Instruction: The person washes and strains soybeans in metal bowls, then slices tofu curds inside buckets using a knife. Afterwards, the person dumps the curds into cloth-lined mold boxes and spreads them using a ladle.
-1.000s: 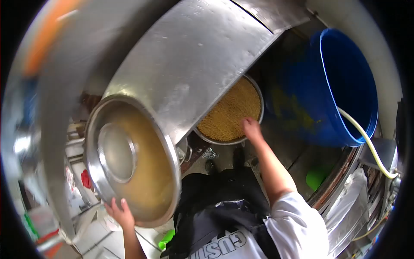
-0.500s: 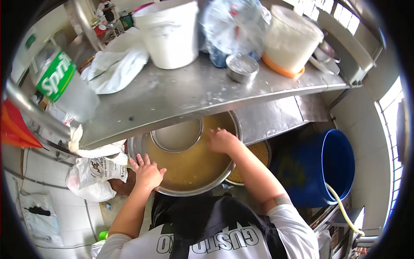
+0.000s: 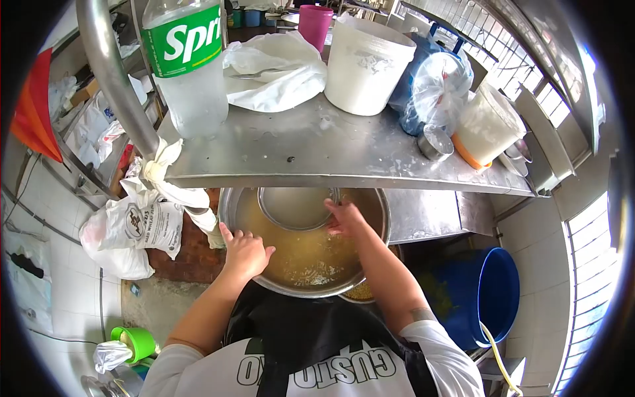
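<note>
A large metal basin holds cloudy yellowish water, its far part hidden under the shelf. In it sits a smaller round metal bowl with a bright rim and a pale greyish inside; whether it is a bowl or a sieve I cannot tell. My right hand is at this bowl's right rim, with the thumb over the edge and the other fingers curled beside it. My left hand rests at the left rim of the basin, fingers spread and holding nothing.
A steel shelf overhangs the basin, carrying a Sprite bottle, a white bucket, a tilted tub and a small metal cup. A blue barrel with a hose stands right. Sacks lie left.
My right hand has gone from the water right of the bowl to the bowl's rim. My left hand stays at the basin rim. The camera view has shifted, showing more of the shelf's left end.
</note>
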`<state>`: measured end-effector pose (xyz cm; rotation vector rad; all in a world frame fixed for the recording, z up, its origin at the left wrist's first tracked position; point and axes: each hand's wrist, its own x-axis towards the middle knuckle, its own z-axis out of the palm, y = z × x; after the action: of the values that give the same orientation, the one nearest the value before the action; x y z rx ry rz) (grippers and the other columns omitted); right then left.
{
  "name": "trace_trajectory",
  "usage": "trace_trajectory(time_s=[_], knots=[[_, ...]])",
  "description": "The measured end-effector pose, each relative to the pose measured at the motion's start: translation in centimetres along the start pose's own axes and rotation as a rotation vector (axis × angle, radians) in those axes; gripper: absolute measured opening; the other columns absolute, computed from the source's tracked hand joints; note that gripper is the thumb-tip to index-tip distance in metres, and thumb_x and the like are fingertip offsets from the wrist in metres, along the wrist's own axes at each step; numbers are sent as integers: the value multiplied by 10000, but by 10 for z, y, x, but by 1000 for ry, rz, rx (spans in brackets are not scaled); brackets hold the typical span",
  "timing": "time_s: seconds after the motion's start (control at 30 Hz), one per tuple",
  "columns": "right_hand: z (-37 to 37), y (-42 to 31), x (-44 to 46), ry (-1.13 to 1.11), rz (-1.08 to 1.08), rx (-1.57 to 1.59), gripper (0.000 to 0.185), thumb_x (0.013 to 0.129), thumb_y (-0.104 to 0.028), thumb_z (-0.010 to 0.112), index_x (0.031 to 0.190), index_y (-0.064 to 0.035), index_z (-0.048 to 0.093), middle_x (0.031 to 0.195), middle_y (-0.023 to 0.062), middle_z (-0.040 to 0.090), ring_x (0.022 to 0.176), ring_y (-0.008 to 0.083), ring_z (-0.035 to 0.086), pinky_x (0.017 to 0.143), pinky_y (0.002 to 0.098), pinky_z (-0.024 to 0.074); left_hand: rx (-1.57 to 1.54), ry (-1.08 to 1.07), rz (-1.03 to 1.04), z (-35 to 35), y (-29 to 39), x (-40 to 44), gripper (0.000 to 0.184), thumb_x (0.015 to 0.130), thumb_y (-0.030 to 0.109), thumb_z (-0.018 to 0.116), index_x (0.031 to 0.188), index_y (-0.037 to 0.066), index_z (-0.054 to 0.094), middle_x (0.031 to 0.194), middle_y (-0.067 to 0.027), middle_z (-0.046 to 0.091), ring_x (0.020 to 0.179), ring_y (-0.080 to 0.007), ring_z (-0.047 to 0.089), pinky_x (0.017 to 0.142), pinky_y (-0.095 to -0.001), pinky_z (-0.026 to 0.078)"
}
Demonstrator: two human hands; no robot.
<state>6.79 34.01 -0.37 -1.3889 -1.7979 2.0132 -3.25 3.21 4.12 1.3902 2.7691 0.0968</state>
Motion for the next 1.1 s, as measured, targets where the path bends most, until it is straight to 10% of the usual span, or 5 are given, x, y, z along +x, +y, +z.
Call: trace_trajectory(time_s=[0.2, 0.37, 0.73, 0.93, 1.1], knots=[[23, 5, -10, -22, 9, 198, 230, 955, -117, 623, 1163, -19, 613, 936, 170, 719, 746, 282, 738, 476, 427, 624, -24, -29, -21, -1, 3, 0, 504, 979, 492, 619, 967, 14, 778, 1038, -164, 741, 1124, -359, 644, 1190, -766, 47], [4, 17, -13, 523, -780, -633, 526, 950, -82, 565, 1472, -66, 497, 1053, 277, 679, 874, 441, 717, 751, 527, 612, -9, -36, -27, 0, 3, -1, 488, 982, 483, 618, 953, 22, 776, 1014, -154, 750, 1117, -351, 651, 1190, -766, 45], [-49, -32, -56, 652, -1279, -733, 465, 864, -37, 636, 1327, -80, 612, 1319, 255, 597, 979, 479, 669, 813, 532, 588, 5, -88, -44, -4, 6, 1, 498, 977, 496, 616, 987, 22, 768, 1066, -169, 751, 1157, -380, 645, 1196, -758, 60], [-107, -43, -42, 926, -951, -136, 175, 970, -87, 611, 1126, -12, 632, 967, 244, 702, 894, 456, 697, 777, 479, 546, -15, -110, -59, -10, 9, 1, 490, 983, 486, 610, 1002, 22, 766, 1089, -174, 745, 1171, -382, 638, 1199, -754, 62], [-200, 6, 22, 596, -490, 786, 355, 941, -37, 566, 1295, -44, 539, 1153, 158, 657, 904, 318, 708, 687, 444, 671, -55, -81, -58, -9, 8, 1, 474, 989, 473, 606, 1016, 24, 758, 1122, -171, 737, 1197, -363, 623, 1204, -747, 64]])
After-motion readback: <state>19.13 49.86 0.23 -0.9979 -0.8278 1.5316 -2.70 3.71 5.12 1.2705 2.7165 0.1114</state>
